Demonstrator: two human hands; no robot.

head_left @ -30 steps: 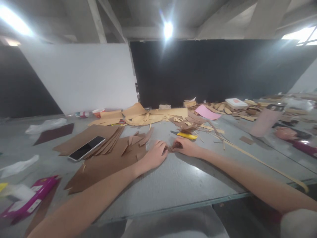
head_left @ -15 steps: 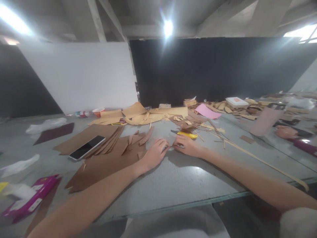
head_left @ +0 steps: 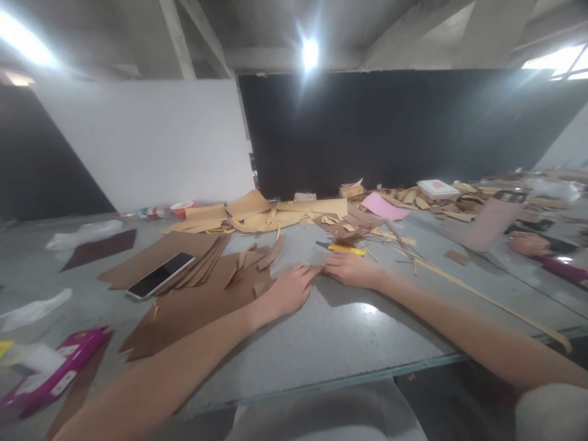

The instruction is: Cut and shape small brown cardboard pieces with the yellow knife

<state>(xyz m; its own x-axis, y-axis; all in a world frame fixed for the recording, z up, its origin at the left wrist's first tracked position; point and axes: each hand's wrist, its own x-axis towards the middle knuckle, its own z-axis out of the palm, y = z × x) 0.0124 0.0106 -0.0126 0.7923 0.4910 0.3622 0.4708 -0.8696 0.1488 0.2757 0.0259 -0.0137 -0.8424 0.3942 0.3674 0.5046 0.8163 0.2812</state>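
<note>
My left hand (head_left: 294, 288) rests on the grey table (head_left: 294, 349), fingers pressed together and pointing to the right. Facing it, my right hand (head_left: 351, 268) lies with its fingers bent, and the fingertips of both hands almost meet. Something small and brownish seems to be between them, but the fingers cover most of it. Just beyond my right hand lies a yellow-handled utility knife (head_left: 346, 249) with its blade out to the left. Brown sheets (head_left: 197, 312) and curled brown offcuts (head_left: 250, 260) lie beside my left hand.
A phone (head_left: 162, 275) lies on stacked brown sheets at left, near a magenta packet (head_left: 62, 367). Tan sheets (head_left: 294, 211), a pink sheet (head_left: 384, 206) and scraps fill the back. A long thin strip (head_left: 487, 303) runs along the right, near a pinkish cylinder (head_left: 492, 225).
The fingers of both hands have become flatter and lie closer to the table. My right hand has shifted slightly right; the things around stay put.
</note>
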